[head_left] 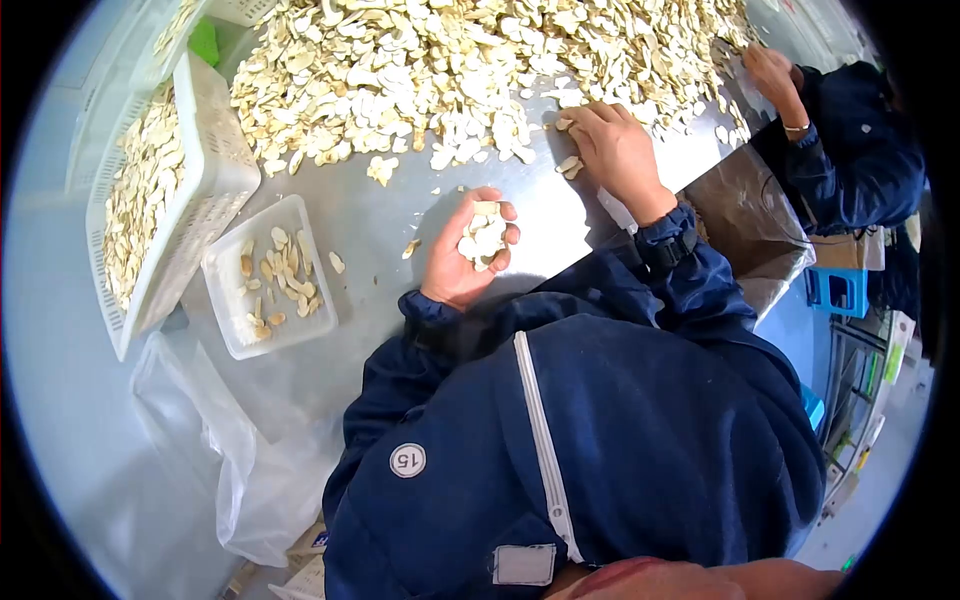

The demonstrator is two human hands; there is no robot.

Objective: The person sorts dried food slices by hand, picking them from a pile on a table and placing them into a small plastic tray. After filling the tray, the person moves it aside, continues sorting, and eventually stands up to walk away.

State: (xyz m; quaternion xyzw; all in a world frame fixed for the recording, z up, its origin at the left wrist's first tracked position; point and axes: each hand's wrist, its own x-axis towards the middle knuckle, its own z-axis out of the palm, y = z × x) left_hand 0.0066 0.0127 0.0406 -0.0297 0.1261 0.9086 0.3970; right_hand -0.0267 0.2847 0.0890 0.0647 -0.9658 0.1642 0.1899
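My left hand [465, 255] is turned palm up, its fingers curled round a small heap of pale dried slices [483, 238]. Over the metal table, my right hand [615, 150] reaches to the near edge of a large pile of the same slices [400, 75]. Its fingers are bent and close together, with a slice [564, 124] at their tips; the underside of the hand is hidden. Another loose slice [570, 167] lies just below those fingers. Beside my left hand is a small browned piece [411, 248] on the metal.
A shallow white tray [235, 335] at left holds scattered slices. Behind it, a tilted white perforated basket [215, 150] is full of them. A clear plastic bag [250, 480] hangs at the table's near edge. At right, a co-worker's hand [772, 75] touches the pile, above a lined box [745, 215].
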